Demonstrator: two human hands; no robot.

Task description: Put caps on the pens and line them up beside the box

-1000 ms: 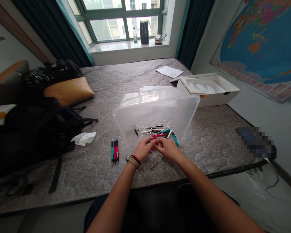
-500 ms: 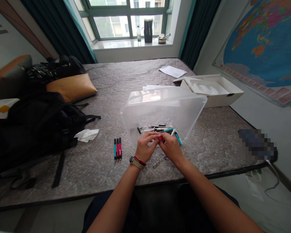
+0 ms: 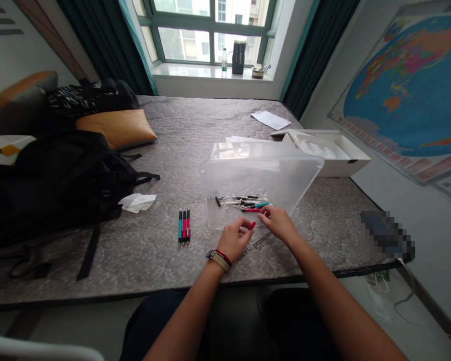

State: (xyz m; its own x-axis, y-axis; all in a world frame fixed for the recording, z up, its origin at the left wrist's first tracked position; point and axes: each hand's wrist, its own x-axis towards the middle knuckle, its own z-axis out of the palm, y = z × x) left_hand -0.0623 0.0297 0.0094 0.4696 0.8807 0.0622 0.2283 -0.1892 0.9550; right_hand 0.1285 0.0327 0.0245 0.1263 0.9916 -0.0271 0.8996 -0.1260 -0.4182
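Observation:
My left hand [image 3: 235,238] is closed in a pinch on a short red pen part [image 3: 252,225], held just in front of the clear plastic bin [image 3: 214,175]. To its right, my right hand [image 3: 279,222] reaches at the bin's open front with thumb and index finger slightly apart. Its fingertips are close to a red pen barrel [image 3: 250,210] and a teal pen barrel [image 3: 261,205] among several loose pen parts [image 3: 235,202] inside the bin. Three assembled pens [image 3: 184,226], one teal and two red, lie side by side left of the bin.
A black backpack [image 3: 71,185] and a crumpled tissue [image 3: 138,202] lie to the left, with a tan cushion [image 3: 116,129] behind. An open white box [image 3: 332,155] stands behind the bin on the right. A blurred dark object [image 3: 387,233] lies near the right edge.
My hands have moved apart; they were together over a red piece. My left hand keeps the red part, while my right has shifted right. The camera view has shifted slightly.

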